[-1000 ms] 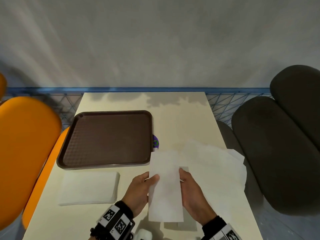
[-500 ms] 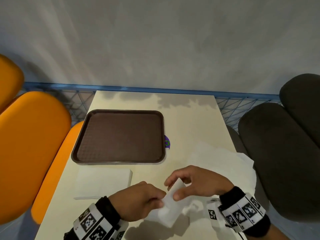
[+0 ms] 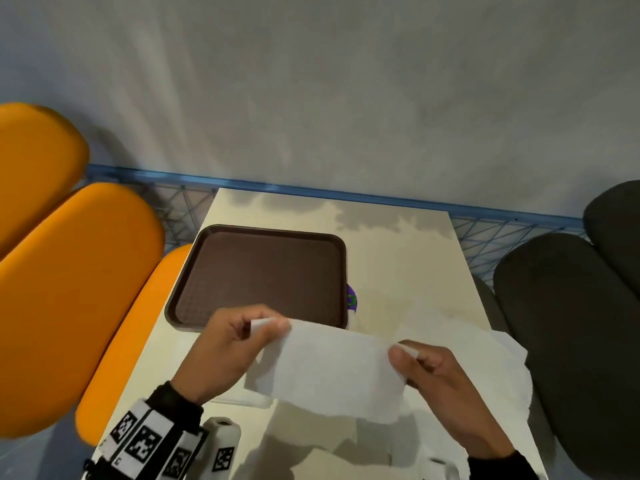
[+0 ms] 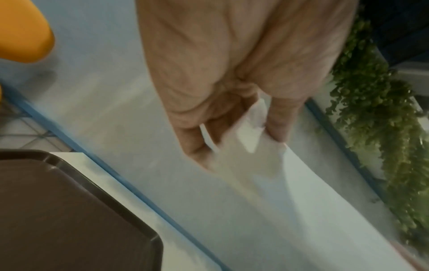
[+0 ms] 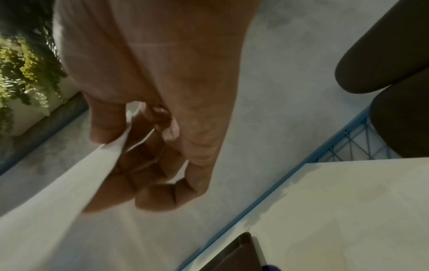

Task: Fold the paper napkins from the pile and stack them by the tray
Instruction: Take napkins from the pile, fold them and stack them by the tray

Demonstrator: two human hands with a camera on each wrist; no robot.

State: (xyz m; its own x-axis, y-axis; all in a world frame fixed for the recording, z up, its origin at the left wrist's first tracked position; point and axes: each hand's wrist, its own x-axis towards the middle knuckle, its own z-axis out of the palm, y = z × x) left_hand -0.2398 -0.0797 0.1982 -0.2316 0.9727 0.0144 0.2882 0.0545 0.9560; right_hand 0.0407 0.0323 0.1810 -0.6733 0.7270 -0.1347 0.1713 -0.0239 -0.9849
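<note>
Left hand (image 3: 228, 348) and right hand (image 3: 436, 375) each pinch one end of a paper napkin (image 3: 332, 368), thumb against curled fingers, sheet stretched between them above the bench (image 3: 398, 271), near the tray's front edge

Risks: thin paper may tear if pulled tighter; uneven ends give a crooked fold; a dropped end could land on the loose pile (image 3: 485, 348) at right

Folded stack (image 3: 239, 400) mostly hidden under the left hand

Brown tray (image 3: 263, 271): nothing seen in it
</note>
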